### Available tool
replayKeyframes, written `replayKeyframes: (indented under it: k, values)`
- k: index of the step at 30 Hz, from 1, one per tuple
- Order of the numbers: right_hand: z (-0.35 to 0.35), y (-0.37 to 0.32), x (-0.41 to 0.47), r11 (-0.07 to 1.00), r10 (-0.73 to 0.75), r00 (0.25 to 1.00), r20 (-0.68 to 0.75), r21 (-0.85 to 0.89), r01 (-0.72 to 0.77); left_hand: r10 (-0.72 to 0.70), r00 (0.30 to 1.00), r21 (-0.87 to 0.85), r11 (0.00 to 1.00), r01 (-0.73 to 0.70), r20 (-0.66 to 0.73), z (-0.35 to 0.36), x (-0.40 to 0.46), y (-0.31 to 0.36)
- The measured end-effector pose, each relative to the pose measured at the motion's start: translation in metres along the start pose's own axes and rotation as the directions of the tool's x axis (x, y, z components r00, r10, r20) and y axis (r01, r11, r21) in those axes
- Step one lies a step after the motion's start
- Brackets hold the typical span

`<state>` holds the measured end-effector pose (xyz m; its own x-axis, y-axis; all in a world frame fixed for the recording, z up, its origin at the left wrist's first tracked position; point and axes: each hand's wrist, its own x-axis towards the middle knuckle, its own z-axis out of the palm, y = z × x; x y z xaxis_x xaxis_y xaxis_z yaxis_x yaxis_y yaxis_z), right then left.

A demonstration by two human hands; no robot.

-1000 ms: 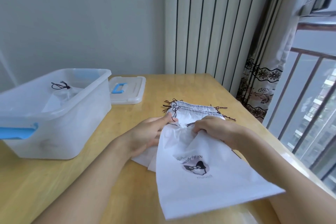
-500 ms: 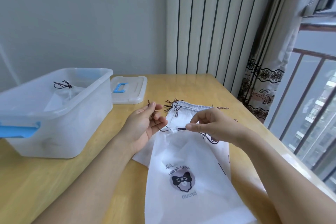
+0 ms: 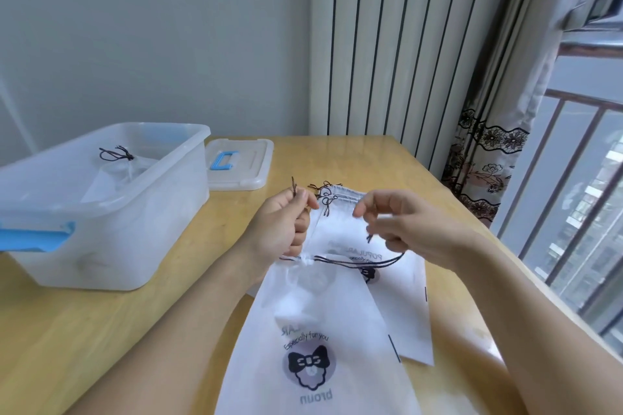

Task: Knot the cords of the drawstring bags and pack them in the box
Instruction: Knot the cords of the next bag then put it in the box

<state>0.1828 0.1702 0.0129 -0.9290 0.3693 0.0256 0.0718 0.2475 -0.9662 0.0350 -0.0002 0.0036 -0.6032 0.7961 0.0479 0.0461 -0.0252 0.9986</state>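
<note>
Head view: left hand [image 3: 283,229] pinches one cord [image 3: 357,264] end, right hand [image 3: 401,226] curls round the loop — drawn apart to knot. Bag [image 3: 313,330] lies at 6 o'clock, box [image 3: 161,212] at 10.

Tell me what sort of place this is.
Probably a room in a high-rise flat: a wooden table stands by a striped curtain, and a window with a railing looks onto apartment blocks. The work looks like home packing, not a workshop.
</note>
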Motion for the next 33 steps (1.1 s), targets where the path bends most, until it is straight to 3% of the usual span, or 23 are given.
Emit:
replayKeyframes:
  k: [2,4,9,12,16,18,21,31,33]
  values:
    - [0.0,-0.006,0.0,0.941,-0.047,0.999,0.002,0.335,0.043,-0.002,0.999,0.083,0.997,-0.002,0.04,0.001,0.0,-0.002]
    - [0.005,-0.013,-0.001,0.823,-0.128,0.992,0.013,0.559,0.099,-0.014,0.995,0.15,0.989,-0.001,0.098,0.005,-0.002,-0.001]
    - [0.041,-0.02,-0.003,0.641,-0.199,0.979,-0.033,0.752,0.155,0.035,0.942,0.324,0.934,-0.15,0.334,0.012,-0.015,0.002]
    - [0.054,-0.021,-0.002,0.658,-0.157,0.979,-0.131,0.725,0.203,0.043,0.912,0.357,0.912,-0.203,0.408,0.016,-0.016,0.002]
    - [0.068,-0.02,-0.002,0.695,-0.183,0.957,-0.227,0.659,0.289,0.05,0.941,0.428,0.882,-0.2,0.336,0.026,-0.012,-0.007]
    - [0.072,-0.02,-0.002,0.763,-0.201,0.949,-0.242,0.57,0.306,0.079,0.94,0.446,0.865,-0.23,0.332,0.028,-0.011,-0.01]
    - [0.073,-0.018,-0.001,0.824,-0.225,0.944,-0.24,0.47,0.316,0.091,0.911,0.36,0.899,-0.249,0.403,0.029,-0.012,-0.009]
    - [0.059,-0.012,0.005,0.917,-0.212,0.975,-0.06,0.333,0.22,-0.087,0.964,0.343,0.939,-0.005,0.253,0.036,-0.012,-0.012]
    - [0.053,-0.01,0.008,0.935,-0.183,0.98,-0.079,0.295,0.198,-0.106,0.969,0.308,0.951,0.034,0.221,0.036,-0.01,-0.011]
